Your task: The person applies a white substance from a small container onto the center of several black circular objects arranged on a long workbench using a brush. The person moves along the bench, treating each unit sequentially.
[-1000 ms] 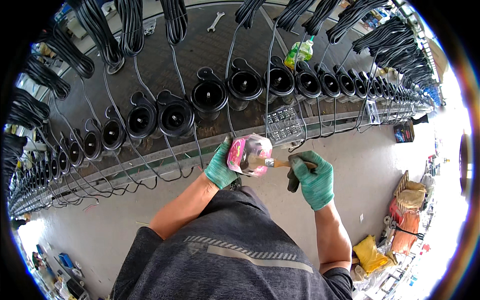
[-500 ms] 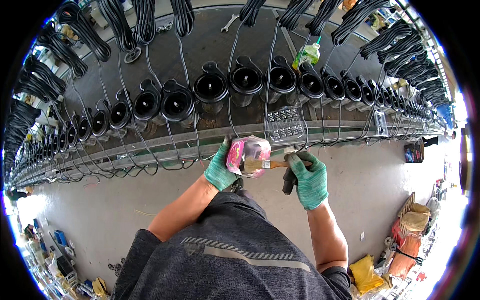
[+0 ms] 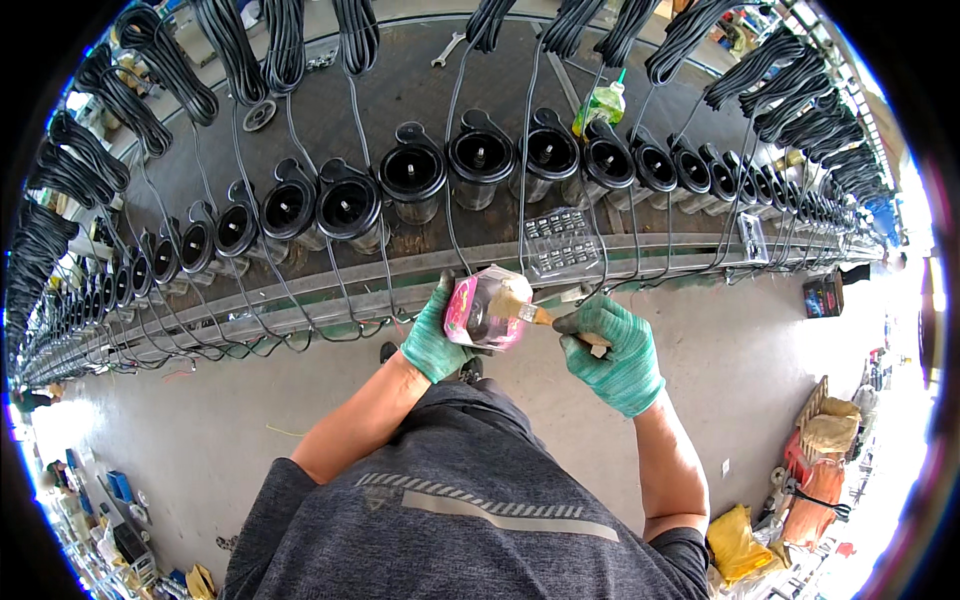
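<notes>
My left hand [image 3: 436, 338], in a green glove, is closed around a pink and clear cut-open plastic container [image 3: 462, 308] in front of the bench edge. Between the gloved fingers of my right hand [image 3: 615, 350] is the handle of a paintbrush [image 3: 528, 312]. Its pale bristles sit at the container's open top; whether they touch what is inside I cannot tell. Just beyond the container stands a row of metal cylinders with black round tops, such as this pump-like housing [image 3: 480, 158]. Each has a central shaft and a black cable.
A clear tray of small dark parts [image 3: 562, 243] lies at the bench's near edge. Farther back are a green and white bottle [image 3: 603, 105], a wrench [image 3: 448, 50] and coiled black cables [image 3: 357, 35]. A yellow bag [image 3: 738, 545] rests on the floor at lower right.
The brush has tilted, its bristles now higher over the container's opening. My right hand has turned around the handle, and the container has shifted slightly left. The view has moved a little.
</notes>
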The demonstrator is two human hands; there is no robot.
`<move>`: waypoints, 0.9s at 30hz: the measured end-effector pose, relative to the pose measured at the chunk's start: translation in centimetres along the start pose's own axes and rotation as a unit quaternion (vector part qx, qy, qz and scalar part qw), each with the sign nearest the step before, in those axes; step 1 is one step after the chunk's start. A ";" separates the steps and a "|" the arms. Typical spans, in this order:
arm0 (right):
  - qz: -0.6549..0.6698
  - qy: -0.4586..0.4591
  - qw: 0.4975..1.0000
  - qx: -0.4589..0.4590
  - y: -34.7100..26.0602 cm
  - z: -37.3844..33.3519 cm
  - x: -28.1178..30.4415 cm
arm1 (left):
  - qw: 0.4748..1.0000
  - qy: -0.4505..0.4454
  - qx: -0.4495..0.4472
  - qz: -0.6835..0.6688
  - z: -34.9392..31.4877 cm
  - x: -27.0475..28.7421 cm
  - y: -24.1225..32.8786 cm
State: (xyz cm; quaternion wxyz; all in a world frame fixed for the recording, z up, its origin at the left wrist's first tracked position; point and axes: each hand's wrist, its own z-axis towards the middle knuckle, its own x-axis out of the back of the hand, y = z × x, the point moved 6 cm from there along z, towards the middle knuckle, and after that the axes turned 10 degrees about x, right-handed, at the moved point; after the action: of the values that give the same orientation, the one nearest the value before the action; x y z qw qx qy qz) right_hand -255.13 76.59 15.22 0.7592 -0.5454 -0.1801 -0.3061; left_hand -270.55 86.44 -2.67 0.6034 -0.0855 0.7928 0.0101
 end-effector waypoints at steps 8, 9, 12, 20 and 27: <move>0.032 0.001 0.998 -0.050 -1.5 0.6 0.7 | 1.000 -0.013 0.012 -0.002 -2.2 -0.3 2.0; 0.034 0.009 0.998 -0.050 -1.9 1.2 0.4 | 1.000 -0.014 0.014 -0.004 -2.4 -0.4 2.2; -0.028 -0.013 0.999 0.034 -3.7 3.0 -1.1 | 0.999 -0.021 0.021 -0.012 -3.0 -0.7 2.7; -0.124 -0.156 0.966 0.165 -5.8 3.5 -2.7 | 1.000 -0.024 -0.007 0.006 -4.8 -0.6 4.5; -0.162 -0.231 0.943 0.178 -7.5 3.1 -2.6 | 1.000 -0.012 -0.005 -0.023 -5.9 0.6 5.1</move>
State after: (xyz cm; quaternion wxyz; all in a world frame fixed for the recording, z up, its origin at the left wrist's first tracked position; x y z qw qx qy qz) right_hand -261.83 78.54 20.13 0.7216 -0.4208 -0.4881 -0.2530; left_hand -277.09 90.71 -2.04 0.6121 -0.1071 0.7835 0.0010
